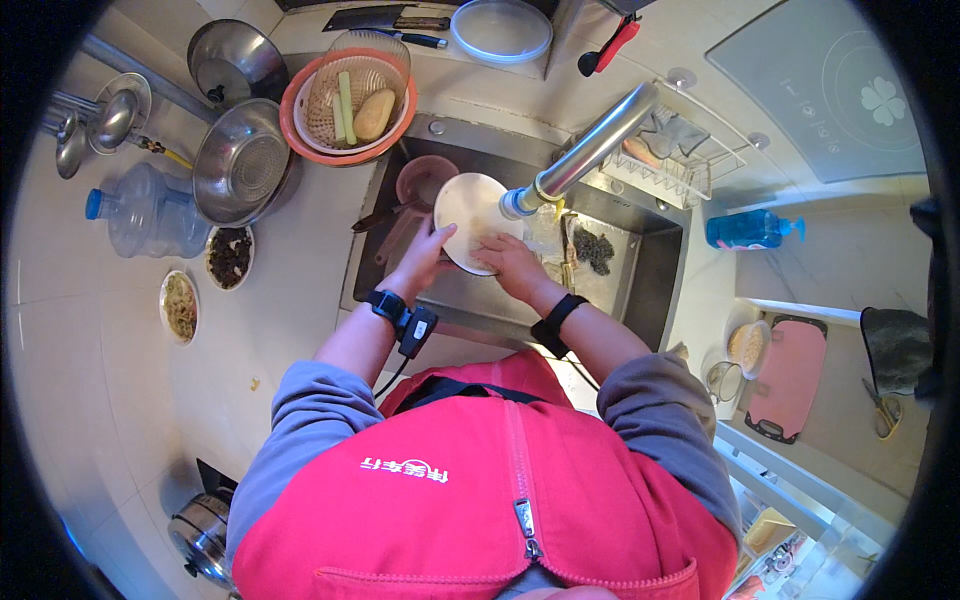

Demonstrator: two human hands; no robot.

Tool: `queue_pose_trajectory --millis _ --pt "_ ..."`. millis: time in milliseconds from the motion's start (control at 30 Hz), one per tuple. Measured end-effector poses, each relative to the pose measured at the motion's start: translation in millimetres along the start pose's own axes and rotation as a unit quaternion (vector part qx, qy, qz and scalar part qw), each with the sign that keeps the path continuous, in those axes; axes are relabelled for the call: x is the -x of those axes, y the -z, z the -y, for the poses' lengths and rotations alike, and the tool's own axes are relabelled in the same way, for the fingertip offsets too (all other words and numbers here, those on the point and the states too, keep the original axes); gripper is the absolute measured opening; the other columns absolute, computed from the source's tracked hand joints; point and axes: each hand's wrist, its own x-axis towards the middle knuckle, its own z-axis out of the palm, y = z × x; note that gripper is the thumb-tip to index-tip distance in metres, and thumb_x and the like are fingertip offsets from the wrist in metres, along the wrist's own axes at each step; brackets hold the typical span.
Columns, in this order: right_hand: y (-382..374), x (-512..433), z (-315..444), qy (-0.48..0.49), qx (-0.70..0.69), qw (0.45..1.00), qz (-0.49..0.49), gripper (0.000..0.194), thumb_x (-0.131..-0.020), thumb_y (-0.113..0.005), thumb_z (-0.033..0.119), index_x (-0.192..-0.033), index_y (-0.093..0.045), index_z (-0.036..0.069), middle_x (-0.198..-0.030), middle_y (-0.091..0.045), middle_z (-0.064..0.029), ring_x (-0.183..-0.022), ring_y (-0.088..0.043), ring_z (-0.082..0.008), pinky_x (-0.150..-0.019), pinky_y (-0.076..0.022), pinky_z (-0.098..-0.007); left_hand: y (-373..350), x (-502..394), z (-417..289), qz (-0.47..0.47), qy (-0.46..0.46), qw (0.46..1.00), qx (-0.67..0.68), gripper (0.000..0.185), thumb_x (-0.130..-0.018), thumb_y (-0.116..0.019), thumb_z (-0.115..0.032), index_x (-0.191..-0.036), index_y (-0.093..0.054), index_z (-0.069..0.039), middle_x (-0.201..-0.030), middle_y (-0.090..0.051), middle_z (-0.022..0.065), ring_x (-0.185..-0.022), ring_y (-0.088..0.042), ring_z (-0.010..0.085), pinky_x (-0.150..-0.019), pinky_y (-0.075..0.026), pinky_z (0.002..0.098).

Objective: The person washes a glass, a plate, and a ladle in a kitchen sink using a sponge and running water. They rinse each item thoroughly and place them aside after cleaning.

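A round white plate point(474, 206) is tilted under the metal faucet point(592, 150) over a stainless steel sink point(660, 292). My left hand point(421, 259) grips the plate's left edge, thumb on its face. Against the lower right part of the same plate lie the fingers of my right hand point(514, 266), spread over its surface. Behind the plate, in the sink, sit a pink strainer or ladle point(420, 176) and a dark handle point(382, 217). Dark leafy scraps point(594, 251) lie on the sink's right side. Whether water is running cannot be told.
An orange-rimmed basket point(291, 112) with cut vegetables stands behind left, beside metal bowls point(244, 161). Two small dishes of food point(229, 259) are at left. A wire rack point(697, 180), a blue soap bottle point(742, 229) and a pink cutting board point(787, 375) are at right; knives point(409, 37) lie at the back.
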Motion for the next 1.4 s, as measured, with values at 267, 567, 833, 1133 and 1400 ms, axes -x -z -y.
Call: queue_pose_trajectory --millis 267,567,833,1133,1400 --pt "4 10 -2 0.032 -0.011 0.999 0.031 0.044 -0.073 -0.068 0.018 -0.117 -0.06 0.014 -0.13 -0.051 -0.0123 -0.116 -0.05 -0.0309 -0.099 -0.0401 -0.0401 -2 11 16 0.014 -0.014 0.995 0.096 0.068 -0.082 -0.049 -0.006 -0.143 -0.024 -0.022 -0.133 -0.044 0.011 -0.118 -0.049 0.0304 -0.083 -0.054 0.0485" --pt "-26 -3 8 -0.004 -0.289 0.954 -0.081 0.03 -0.078 -0.06 0.01 -0.107 -0.066 0.014 -0.125 -0.059 -0.0108 -0.114 -0.054 -0.0348 -0.098 -0.0417 -0.0429 -34 15 19 -0.031 -0.131 0.985 0.112 0.07 -0.08 -0.049 -0.005 -0.143 -0.023 -0.02 -0.133 -0.043 0.0128 -0.117 -0.051 0.0298 -0.09 -0.05 0.0416" --pt "0 5 -3 -0.014 -0.005 0.998 -0.065 0.029 -0.075 -0.064 0.01 -0.104 -0.068 0.016 -0.114 -0.063 -0.0108 -0.103 -0.058 -0.0332 -0.088 -0.0449 -0.043 -18 16 20 -0.025 -0.067 0.991 0.115 0.073 -0.081 -0.049 -0.01 -0.145 -0.017 -0.022 -0.135 -0.041 0.0131 -0.113 -0.054 0.0314 -0.071 -0.059 0.0474" --pt "6 11 13 -0.065 0.177 0.98 0.071 0.055 -0.072 -0.067 0.008 -0.126 -0.054 0.009 -0.133 -0.049 -0.0207 -0.123 -0.045 -0.0375 -0.103 -0.0365 -0.0423 -12 8 20 -0.012 -0.045 0.993 0.104 0.066 -0.077 -0.047 -0.005 -0.139 -0.028 -0.018 -0.129 -0.045 0.013 -0.114 -0.053 0.032 -0.083 -0.054 0.0531" --pt "-11 11 -13 -0.007 0.147 0.988 -0.052 0.043 -0.069 -0.069 0.008 -0.112 -0.065 0.013 -0.117 -0.062 -0.0144 -0.105 -0.059 -0.0335 -0.089 -0.047 -0.0387 -17 3 13 0.006 -0.012 0.997 0.079 0.076 -0.076 -0.048 -0.005 -0.145 -0.021 -0.023 -0.135 -0.042 0.0119 -0.116 -0.051 0.0317 -0.076 -0.057 0.0484"
